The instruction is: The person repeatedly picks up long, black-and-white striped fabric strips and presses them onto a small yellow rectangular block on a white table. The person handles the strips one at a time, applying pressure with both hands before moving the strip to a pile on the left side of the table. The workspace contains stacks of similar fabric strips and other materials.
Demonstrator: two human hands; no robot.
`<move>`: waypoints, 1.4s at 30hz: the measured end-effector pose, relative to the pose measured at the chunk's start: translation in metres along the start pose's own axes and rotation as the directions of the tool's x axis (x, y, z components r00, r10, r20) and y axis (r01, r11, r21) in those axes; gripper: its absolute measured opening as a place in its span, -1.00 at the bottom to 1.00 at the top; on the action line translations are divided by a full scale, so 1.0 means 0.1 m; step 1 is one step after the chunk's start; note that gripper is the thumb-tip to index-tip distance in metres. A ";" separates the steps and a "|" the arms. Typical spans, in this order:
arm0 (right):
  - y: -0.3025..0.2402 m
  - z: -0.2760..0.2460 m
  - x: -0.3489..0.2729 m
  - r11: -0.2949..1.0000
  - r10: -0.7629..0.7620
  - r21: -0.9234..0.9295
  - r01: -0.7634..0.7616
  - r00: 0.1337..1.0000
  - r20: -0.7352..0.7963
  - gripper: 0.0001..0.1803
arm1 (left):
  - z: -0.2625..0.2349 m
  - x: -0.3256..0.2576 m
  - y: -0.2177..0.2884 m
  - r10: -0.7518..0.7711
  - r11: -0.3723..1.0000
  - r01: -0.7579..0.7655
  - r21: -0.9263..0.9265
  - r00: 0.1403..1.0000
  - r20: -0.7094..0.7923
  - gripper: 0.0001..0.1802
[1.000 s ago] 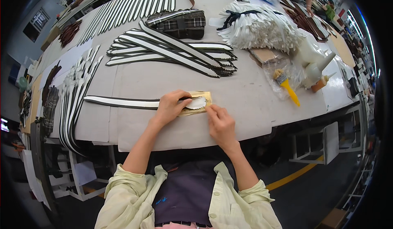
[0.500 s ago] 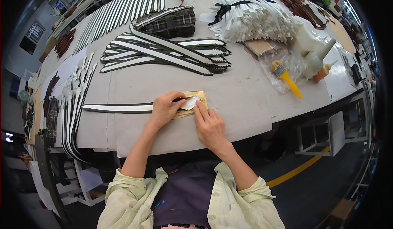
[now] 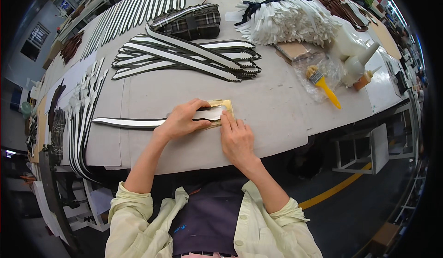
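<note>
A long black strap (image 3: 129, 123) with a white middle strip lies across the table, its rounded white end (image 3: 211, 114) resting over a small yellowish board (image 3: 227, 104). My left hand (image 3: 181, 119) is closed on the strap near that end, fingers along the far edge and thumb at the near edge. With its fingertips pressed together at the strap's tip, my right hand (image 3: 237, 140) is closed on it from the right. Its thumb is mostly hidden. Farther back lies a crossed pile of similar straps (image 3: 184, 57).
Rows of straps (image 3: 143, 6) spread at the far left; more hang over the left edge (image 3: 83, 133). A plaid bundle (image 3: 194, 22) and white strips (image 3: 286, 18) sit behind. Right of them are a yellow-handled brush (image 3: 325, 89) on plastic and squeeze bottles (image 3: 355, 69). A white stool (image 3: 378, 149) stands beyond.
My left hand has shifted slightly left and opened its grip wider along the strap. The white end now lies flatter and shows more. My right hand has stayed nearly still.
</note>
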State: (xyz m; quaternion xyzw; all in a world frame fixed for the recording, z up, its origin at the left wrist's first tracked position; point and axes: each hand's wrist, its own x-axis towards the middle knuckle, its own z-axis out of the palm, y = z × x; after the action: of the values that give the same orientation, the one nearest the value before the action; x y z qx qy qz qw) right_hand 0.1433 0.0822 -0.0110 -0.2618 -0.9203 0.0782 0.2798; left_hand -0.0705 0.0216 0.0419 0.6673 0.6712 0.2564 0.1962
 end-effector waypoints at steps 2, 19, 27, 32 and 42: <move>-0.01 -0.02 0.02 1.000 0.021 0.014 -0.021 1.000 -0.006 -0.45 | -0.04 0.01 -0.06 0.002 1.000 -0.002 -0.005 0.999 0.041 -0.51; 0.03 0.00 0.03 1.000 0.001 0.020 -0.001 1.000 -0.023 -0.45 | 0.25 -0.42 -0.18 0.256 0.928 -0.161 0.337 0.932 -0.259 -0.51; 0.09 0.00 0.19 0.985 -0.016 0.170 0.030 0.996 -0.083 -0.81 | 0.29 -0.48 -0.03 0.362 0.801 -0.199 0.565 0.912 -0.192 -0.55; 0.03 0.04 0.26 0.969 0.065 0.247 -0.027 0.987 -0.145 -0.90 | 0.45 -0.33 0.05 0.146 0.919 -0.013 0.395 0.940 -0.309 -0.59; 0.12 0.01 0.26 0.950 0.078 0.310 -0.047 0.993 -0.087 -0.92 | 0.62 0.06 -0.12 0.096 0.993 -0.115 -0.010 0.867 -0.489 -0.82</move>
State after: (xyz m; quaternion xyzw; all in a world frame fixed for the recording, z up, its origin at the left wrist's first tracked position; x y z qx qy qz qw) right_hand 0.1295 0.1058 -0.0025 -0.2475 -0.8734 0.2164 0.3592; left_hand -0.0430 0.0325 -0.0138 0.6129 0.6565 0.4393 0.0193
